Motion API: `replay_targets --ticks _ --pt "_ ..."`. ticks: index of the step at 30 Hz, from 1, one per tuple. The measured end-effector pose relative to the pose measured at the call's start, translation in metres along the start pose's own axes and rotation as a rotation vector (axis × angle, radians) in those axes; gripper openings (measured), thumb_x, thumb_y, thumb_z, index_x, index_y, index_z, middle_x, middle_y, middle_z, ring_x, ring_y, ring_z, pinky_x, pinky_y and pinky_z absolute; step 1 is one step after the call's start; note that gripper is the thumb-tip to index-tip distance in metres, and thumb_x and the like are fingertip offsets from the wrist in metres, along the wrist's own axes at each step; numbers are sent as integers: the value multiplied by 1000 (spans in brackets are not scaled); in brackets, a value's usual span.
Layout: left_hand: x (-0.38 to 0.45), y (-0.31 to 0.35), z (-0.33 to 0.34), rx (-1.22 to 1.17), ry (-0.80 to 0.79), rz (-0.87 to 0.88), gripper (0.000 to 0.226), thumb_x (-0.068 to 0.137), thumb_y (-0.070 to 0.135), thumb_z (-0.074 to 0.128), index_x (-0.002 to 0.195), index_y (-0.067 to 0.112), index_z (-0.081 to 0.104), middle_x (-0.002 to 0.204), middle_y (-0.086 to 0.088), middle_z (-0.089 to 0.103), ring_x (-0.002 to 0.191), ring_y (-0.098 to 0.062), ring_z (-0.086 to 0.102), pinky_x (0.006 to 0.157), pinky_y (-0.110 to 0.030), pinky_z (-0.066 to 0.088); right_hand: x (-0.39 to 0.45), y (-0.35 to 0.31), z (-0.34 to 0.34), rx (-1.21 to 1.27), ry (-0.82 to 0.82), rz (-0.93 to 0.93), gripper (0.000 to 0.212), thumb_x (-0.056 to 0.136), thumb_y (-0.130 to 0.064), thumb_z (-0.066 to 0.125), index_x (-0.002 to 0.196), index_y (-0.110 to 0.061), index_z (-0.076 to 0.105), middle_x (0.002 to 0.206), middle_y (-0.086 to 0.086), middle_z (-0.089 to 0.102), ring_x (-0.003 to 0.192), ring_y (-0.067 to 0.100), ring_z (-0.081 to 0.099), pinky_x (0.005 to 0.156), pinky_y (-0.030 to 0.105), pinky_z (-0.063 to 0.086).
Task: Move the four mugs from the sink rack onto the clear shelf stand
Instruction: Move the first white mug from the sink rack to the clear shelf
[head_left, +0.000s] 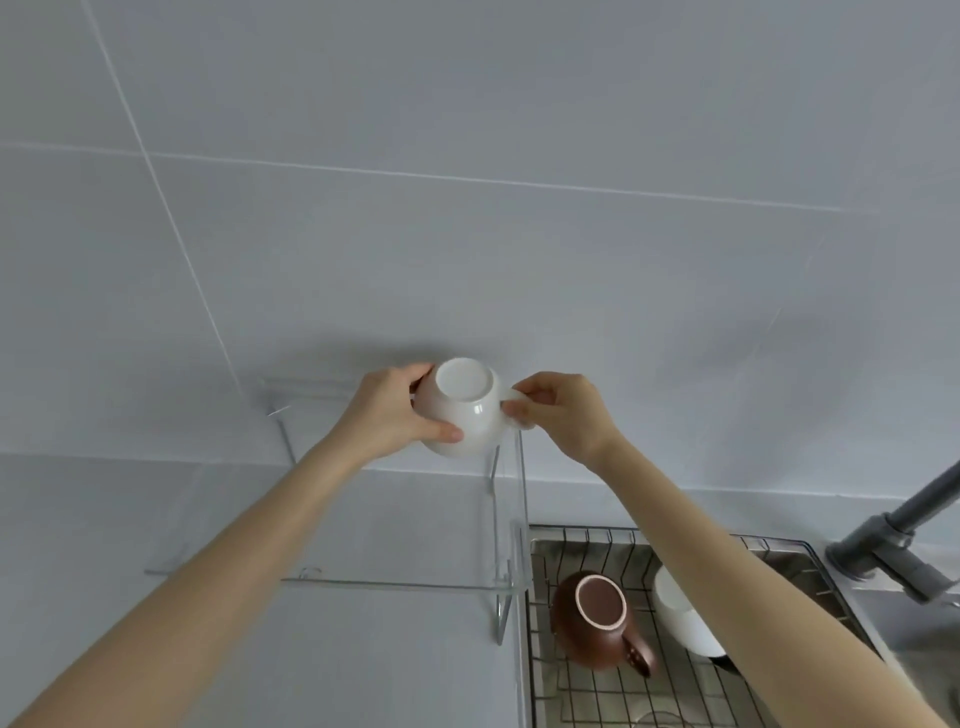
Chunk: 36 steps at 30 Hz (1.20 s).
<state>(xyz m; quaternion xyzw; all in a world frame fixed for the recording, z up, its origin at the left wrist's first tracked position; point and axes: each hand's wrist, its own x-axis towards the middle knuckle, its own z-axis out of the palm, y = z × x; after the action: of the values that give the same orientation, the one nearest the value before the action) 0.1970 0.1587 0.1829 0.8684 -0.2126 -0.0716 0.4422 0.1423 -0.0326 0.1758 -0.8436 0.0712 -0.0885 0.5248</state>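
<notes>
While both hands held it, the white mug (462, 408) hung upside down over the far right corner of the clear stand (410, 586), close to the wall (467, 156). Its flat bottom faced up and its mouth faced down. The left hand (392, 410) was curled round the left side of the mug, thumb on the near side and fingers round the far side. The right hand (563, 413) was pinched shut on the handle (514, 410), which stuck out to the right. So the mug sat right between the two hands, and each hand was just as close to it as the other.

The top of the stand lay below the mug, and it could not be told if the mug touched it yet. The next move was likely straight down, to set the mug on its mouth near that far right corner. The stand was see-through, so its edges were hard to spot.

Three mugs showed in all. One was the white mug in the hands. Two were in the rack (623, 691) in the sink, near and to the right: a brown mug (597, 623), upside down with its handle pointing near, and a second white mug (675, 618), partly hidden by the right arm. A fourth mug could not be seen. One grey tap (904, 540) stood at the far right.
</notes>
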Motion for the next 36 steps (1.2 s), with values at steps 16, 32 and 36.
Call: replay_targets --ticks 16,32,36 --pt "9 -33 9 -80 -14 -106 63 42 29 80 103 21 67 102 0 72 99 -15 65 91 -41 52 18 17 23 -185 -26 -71 14 80 -9 62 89 -1 69 82 28 68 70 25 53 71 39 49" --pt "6 -14 21 260 -3 -80 78 61 26 80 128 14 43 136 -7 48 127 -25 42 94 -32 39 0 18 -19 -162 60 -16 27 82 -9 63 108 -6 65 109 13 70 99 16 63 91 16 46" --pt "-16 37 53 287 118 238 78 71 28 72 137 15 34 149 -6 33 138 -20 28 110 -31 25 -39 38 -75 -116 199 52 18 82 -13 63 98 -14 70 96 5 72 91 15 64 96 35 49"
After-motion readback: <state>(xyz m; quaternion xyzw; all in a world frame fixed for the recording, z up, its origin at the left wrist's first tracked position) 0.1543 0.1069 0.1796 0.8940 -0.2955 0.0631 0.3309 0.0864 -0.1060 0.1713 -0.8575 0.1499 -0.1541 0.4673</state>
